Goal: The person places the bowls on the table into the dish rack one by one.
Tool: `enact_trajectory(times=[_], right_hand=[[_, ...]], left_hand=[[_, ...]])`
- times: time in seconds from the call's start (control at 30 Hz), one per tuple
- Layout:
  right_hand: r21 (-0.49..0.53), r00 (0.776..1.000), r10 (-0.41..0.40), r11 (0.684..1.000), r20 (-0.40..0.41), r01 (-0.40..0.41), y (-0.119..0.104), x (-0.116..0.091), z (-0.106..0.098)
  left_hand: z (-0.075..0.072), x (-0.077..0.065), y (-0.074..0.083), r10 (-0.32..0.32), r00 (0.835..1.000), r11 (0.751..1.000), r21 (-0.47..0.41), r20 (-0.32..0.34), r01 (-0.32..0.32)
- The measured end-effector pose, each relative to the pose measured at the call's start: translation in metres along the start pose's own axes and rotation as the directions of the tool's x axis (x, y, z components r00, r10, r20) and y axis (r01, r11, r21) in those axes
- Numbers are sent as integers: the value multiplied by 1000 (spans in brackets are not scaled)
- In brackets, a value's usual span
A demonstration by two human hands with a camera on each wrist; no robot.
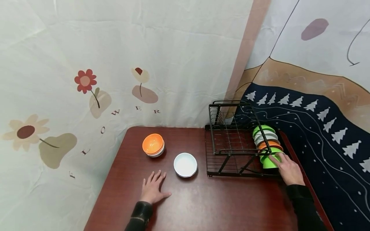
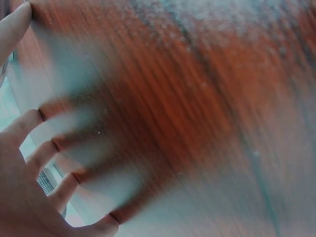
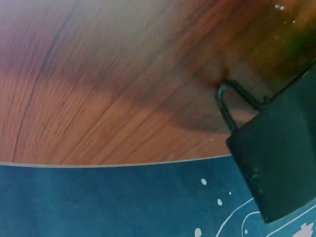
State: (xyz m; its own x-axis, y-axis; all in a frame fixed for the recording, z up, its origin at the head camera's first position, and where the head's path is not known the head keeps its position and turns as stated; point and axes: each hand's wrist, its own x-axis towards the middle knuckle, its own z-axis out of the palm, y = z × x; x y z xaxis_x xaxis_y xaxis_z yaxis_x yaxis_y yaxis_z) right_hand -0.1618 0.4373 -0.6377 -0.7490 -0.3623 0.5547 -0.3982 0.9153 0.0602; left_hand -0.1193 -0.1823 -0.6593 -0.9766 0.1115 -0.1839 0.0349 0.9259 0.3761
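Observation:
My left hand [image 1: 152, 189] rests on the brown table with its fingers spread. In the left wrist view the fingertips [image 2: 47, 148] touch the wood. At the right end of the black dish rack [image 1: 231, 173], my right hand [image 1: 290, 170] grips the nearest green bowl [image 1: 268, 163] by its edge. That bowl stands on its side in a row with an orange bowl [image 1: 270, 144], white bowls [image 1: 264, 136] and another green bowl [image 1: 263, 128]. The right wrist view does not show the hand, only a dark rack part [image 3: 281, 148] and the table.
An orange bowl [image 1: 152, 143] sits nested on white ones at the back left. A white bowl [image 1: 185, 165] stands between that stack and the rack. The rack's raised upper shelf [image 1: 231, 128] overhangs its left part. Patterned cloths [image 1: 179, 64] hang behind and to the right.

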Motion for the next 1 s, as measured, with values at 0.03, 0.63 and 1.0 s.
enact_trajectory(times=[0.03,0.63,1.0], right_hand=[[14,1000,16,1000,6,-16,0,0,1],[215,953,294,929,68,-302,-21,-12,-13],[256,892,448,872,-67,-418,-76,-30,-29]], left_hand=[[0,0,0,0,1000,1000,2,-1,0],[1,-2,1,5,1000,1000,-17,-8,-5],[0,-2,0,6,1000,1000,-7,4,-6]])
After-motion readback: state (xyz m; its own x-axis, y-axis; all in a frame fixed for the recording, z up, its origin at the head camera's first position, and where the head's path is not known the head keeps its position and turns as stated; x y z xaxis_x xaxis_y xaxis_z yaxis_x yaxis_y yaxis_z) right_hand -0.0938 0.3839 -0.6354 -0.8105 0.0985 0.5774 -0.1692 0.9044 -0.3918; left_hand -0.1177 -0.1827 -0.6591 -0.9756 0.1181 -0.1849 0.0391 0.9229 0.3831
